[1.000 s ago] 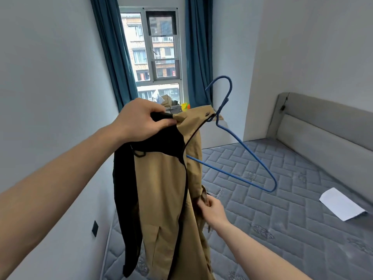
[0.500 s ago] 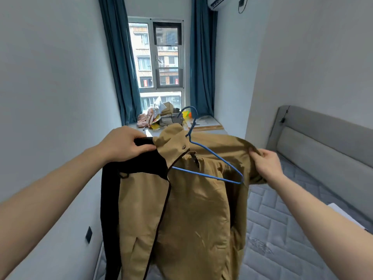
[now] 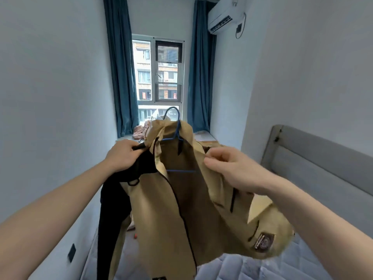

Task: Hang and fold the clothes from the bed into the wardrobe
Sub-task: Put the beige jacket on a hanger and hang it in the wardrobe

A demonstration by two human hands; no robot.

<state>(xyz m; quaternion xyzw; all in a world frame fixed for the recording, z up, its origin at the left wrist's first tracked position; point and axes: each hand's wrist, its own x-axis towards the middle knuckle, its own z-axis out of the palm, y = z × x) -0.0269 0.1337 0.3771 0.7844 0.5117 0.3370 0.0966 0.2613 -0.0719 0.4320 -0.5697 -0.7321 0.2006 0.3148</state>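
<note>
The tan jacket (image 3: pixel 181 199) sits half-dressed on the blue hanger (image 3: pixel 177 138), left hand (image 3: pixel 123 156) at nine o'clock gripping its black shoulder, right hand (image 3: pixel 230 168) at three pinching the front; hanging in the wardrobe remains.

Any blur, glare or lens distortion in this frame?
Head view: wide-angle bend bows the walls and headboard; motion blur smears the jacket hem lower right and the right hand; window bright but readable; left hand sharp.

Bedroom behind the work
A window (image 3: pixel 159 77) sits between blue curtains (image 3: pixel 119 67), an air conditioner (image 3: pixel 224 16) is mounted high on the right wall, and clutter (image 3: pixel 141 131) lies on the sill.
</note>
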